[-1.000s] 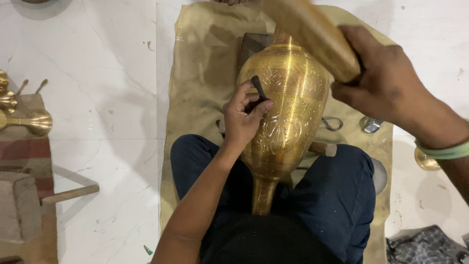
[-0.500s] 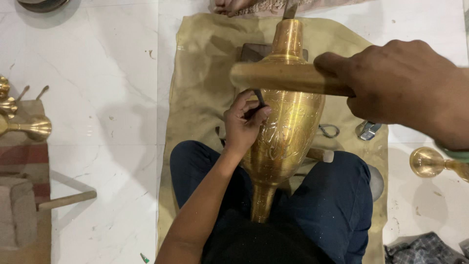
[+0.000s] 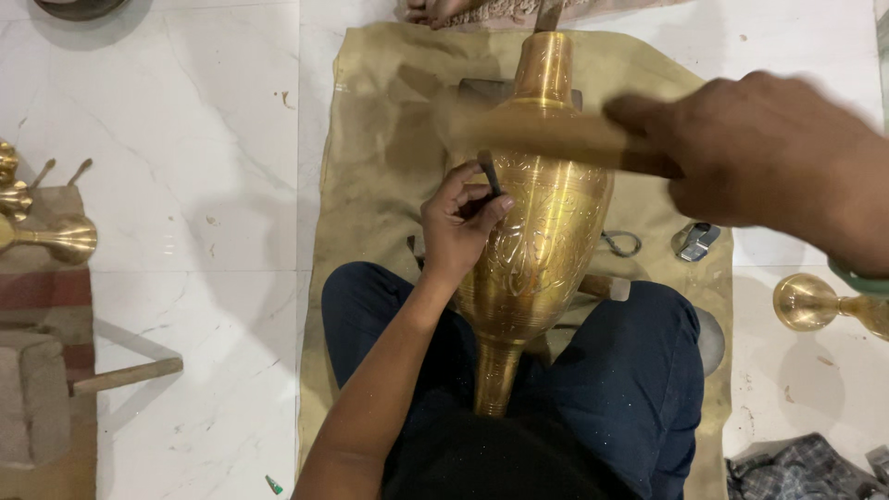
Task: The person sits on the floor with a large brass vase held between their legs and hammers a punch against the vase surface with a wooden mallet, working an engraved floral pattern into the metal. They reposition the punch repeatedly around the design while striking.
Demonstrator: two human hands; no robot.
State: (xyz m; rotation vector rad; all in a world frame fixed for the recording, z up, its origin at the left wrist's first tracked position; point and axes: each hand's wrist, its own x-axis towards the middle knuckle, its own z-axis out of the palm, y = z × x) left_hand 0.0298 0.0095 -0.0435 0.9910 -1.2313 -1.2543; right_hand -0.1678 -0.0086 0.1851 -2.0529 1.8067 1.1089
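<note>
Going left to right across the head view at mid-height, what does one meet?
Small brass goblet lying on its side → bare marble floor → tan cloth → left hand holding a dark chisel → engraved brass vase → metal clip → brass cup.

Engraved golden brass vase, khaki cloth, white marble floor

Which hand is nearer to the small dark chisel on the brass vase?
Left. The left hand grips the dark chisel against the brass vase; the right hand is off to the right, holding a blurred wooden mallet.
</note>
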